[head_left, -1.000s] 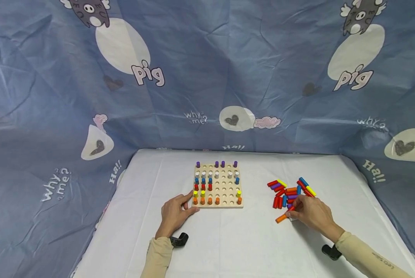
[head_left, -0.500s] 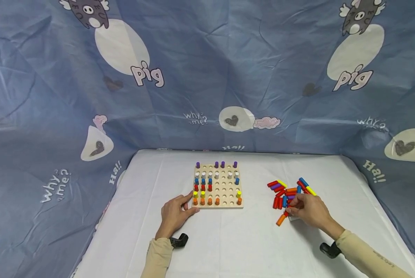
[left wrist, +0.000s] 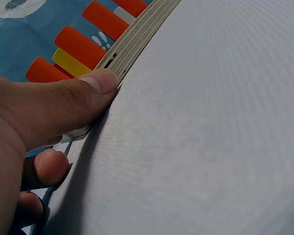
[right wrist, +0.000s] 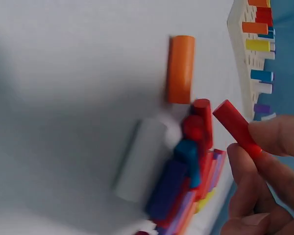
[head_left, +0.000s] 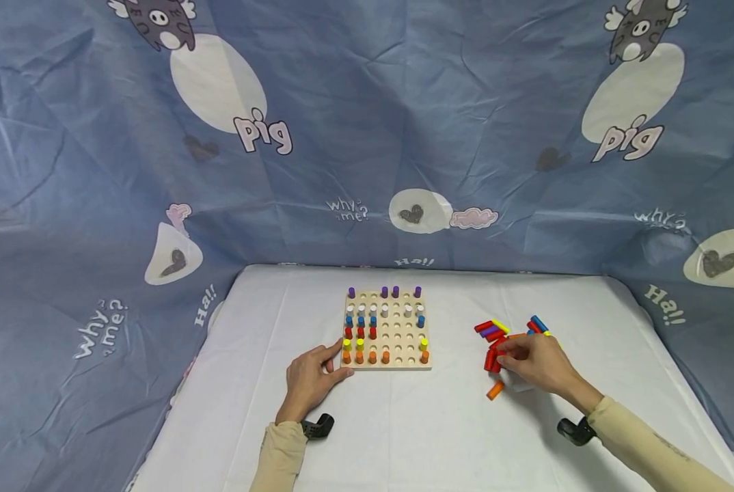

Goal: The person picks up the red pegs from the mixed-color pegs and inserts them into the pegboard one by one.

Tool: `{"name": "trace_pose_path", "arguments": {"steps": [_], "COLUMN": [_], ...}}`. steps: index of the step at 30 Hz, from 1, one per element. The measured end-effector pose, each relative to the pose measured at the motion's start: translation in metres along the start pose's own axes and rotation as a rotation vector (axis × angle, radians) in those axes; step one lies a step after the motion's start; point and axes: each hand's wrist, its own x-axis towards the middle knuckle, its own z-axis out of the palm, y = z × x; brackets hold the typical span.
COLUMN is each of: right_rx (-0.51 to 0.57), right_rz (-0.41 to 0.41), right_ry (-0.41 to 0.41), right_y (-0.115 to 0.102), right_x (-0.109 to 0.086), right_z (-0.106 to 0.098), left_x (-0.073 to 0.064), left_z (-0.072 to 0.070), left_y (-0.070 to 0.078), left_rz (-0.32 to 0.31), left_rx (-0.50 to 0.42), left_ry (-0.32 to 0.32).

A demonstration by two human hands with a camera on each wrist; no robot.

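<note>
My left hand (head_left: 310, 379) holds the near left corner of a wooden pegboard (head_left: 398, 367). In the left wrist view its thumb (left wrist: 83, 93) presses the layered edge. Coloured pegs stand upright in the board in rows of purple, white, blue, red, yellow and orange, with bare holes between them. Over on the right, my right hand (head_left: 542, 365) pinches a red peg (right wrist: 233, 125) between thumb and fingers, above a pile of loose pegs. A loose orange peg (right wrist: 181, 69) and a white peg (right wrist: 141, 161) lie beside the pile; the hand covers part of it in the head view.
Loose red, purple and yellow pegs (head_left: 491, 330) lie left of the right hand, with blue ones (head_left: 539, 322) behind it. White cloth (head_left: 391, 437) covers the table. A blue printed curtain (head_left: 342, 137) hangs around the back and sides.
My right hand has moved slightly left and lifted a red peg from the pile. The orange peg has turned and now lies apart. My left hand keeps its place on the board.
</note>
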Motion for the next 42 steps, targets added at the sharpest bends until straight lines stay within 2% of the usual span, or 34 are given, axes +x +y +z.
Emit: {"name": "trace_pose_path", "arguments": {"steps": [7, 15, 25, 29, 35, 42], "right_rx": [-0.013, -0.045, -0.122, -0.143, -0.163, -0.221], "right_rz": [-0.1, -0.189, -0.309, -0.359, -0.403, -0.458], "right_ry": [-0.005, -0.047, 0.036, 0.062, 0.042, 0.064], "right_y": [-0.021, -0.056, -0.09, -0.103, -0.119, -0.127], "right_x": [0.022, 0.052, 0.087, 0.094, 0.101, 0.108], "right_z": [0.0, 0.012, 0.02, 0.032, 0.056, 0.076], "left_x": [0.0, -0.001, -0.001, 0.0, -0.001, 0.0], "left_z": [0.0, -0.001, 0.0, 0.0, 0.0, 0.0], "left_y": [0.0, 0.001, 0.0, -0.001, -0.001, 0.0], "left_rz": [0.006, 0.009, 0.023, 0.017, 0.013, 0.013], "left_rx": [0.007, 0.003, 0.01, 0.006, -0.005, -0.002], "left_ry": [0.002, 0.001, 0.016, 0.014, 0.011, 0.002]}}
